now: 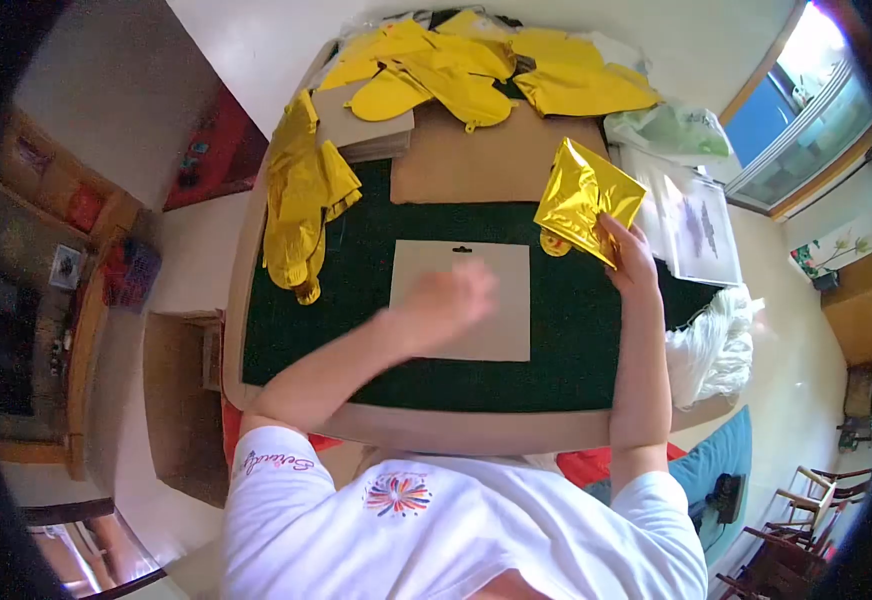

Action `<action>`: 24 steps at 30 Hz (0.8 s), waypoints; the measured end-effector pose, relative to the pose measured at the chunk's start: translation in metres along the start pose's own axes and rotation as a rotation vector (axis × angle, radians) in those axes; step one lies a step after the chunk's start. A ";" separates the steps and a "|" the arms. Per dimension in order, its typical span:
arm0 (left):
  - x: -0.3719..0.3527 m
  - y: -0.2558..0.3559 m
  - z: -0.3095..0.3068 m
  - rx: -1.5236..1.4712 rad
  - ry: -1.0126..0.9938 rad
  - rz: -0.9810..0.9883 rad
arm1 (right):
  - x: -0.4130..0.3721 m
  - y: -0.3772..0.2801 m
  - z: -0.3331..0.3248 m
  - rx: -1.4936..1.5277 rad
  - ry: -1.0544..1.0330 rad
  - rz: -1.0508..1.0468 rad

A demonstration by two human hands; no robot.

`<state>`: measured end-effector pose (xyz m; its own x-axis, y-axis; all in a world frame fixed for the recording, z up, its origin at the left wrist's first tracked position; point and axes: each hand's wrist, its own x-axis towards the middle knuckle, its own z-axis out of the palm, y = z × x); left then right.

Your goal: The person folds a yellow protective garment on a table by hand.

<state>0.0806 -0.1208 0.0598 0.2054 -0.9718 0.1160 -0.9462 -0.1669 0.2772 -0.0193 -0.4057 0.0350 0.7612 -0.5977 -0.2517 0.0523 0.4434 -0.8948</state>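
The right hand (628, 262) grips a gold foil (586, 200), hiding its lower corner. The blurred left hand (448, 300) covers part of a card (496, 290); its grip is unclear.

Gold foil balloon (586, 198), tan card (501, 300) on dk green mat (566, 340), white tee (436, 530).

left hand (446, 300) blurred; right hand (628, 262) raised, gripping
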 end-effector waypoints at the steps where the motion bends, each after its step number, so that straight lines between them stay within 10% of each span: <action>1: 0.008 -0.013 -0.007 -0.085 0.017 -0.230 | -0.001 0.001 0.001 0.001 -0.014 0.001; 4: 0.014 -0.042 -0.012 0.100 0.216 -0.331 | 0.003 0.004 -0.001 -0.008 -0.052 -0.008; 6: 0.019 -0.052 -0.011 -0.212 -0.096 -0.518 | 0.005 0.005 -0.001 -0.018 -0.069 -0.008; 13: 0.021 -0.053 0.005 -0.353 -0.112 -0.514 | -0.012 -0.004 0.015 0.013 -0.126 0.035; 16: 0.017 -0.038 0.005 0.026 0.335 -0.338 | -0.012 -0.003 0.015 0.040 -0.185 0.053; 24: 0.016 -0.038 0.015 -0.170 0.044 -0.398 | -0.010 0.003 0.016 0.016 -0.194 0.091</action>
<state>0.1159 -0.1322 0.0368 0.5597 -0.8287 0.0076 -0.7373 -0.4937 0.4610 -0.0168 -0.3878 0.0405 0.8736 -0.4155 -0.2534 -0.0126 0.5013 -0.8652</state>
